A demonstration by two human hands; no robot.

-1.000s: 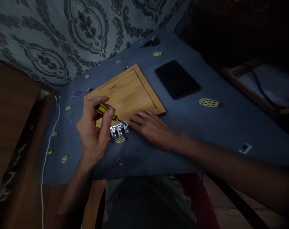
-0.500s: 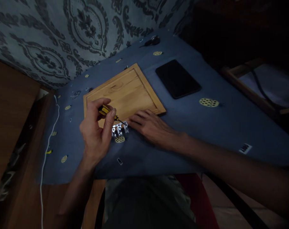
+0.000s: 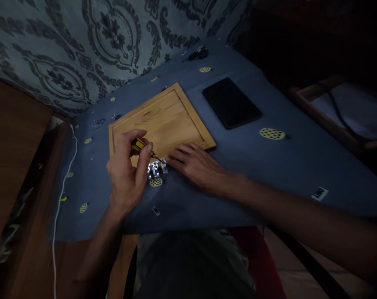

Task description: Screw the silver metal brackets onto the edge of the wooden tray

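Note:
My left hand (image 3: 128, 168) is closed around the black-and-yellow handle of a screwdriver (image 3: 139, 144). The screwdriver's tip points down and to the right, at the right end of a shiny metal hook strip (image 3: 156, 165). That strip lies along the near edge of a wooden board (image 3: 163, 120), with several curved hooks hanging toward me. My right hand (image 3: 198, 165) lies flat over the same edge, fingers stretched out, fingertips right beside the strip's end. Whether those fingertips touch the metal, I cannot tell.
A black tablet or large phone (image 3: 232, 103) rests right of the board. Beyond it, a small dark object (image 3: 198, 54) sits near the patterned wall. A white cable (image 3: 62, 187) runs down the left side of the blue pineapple-print tablecloth (image 3: 288, 178).
My left hand and the screwdriver handle have shifted slightly to the right, while the tip stays at the strip's end. My right hand and the board have not visibly moved.

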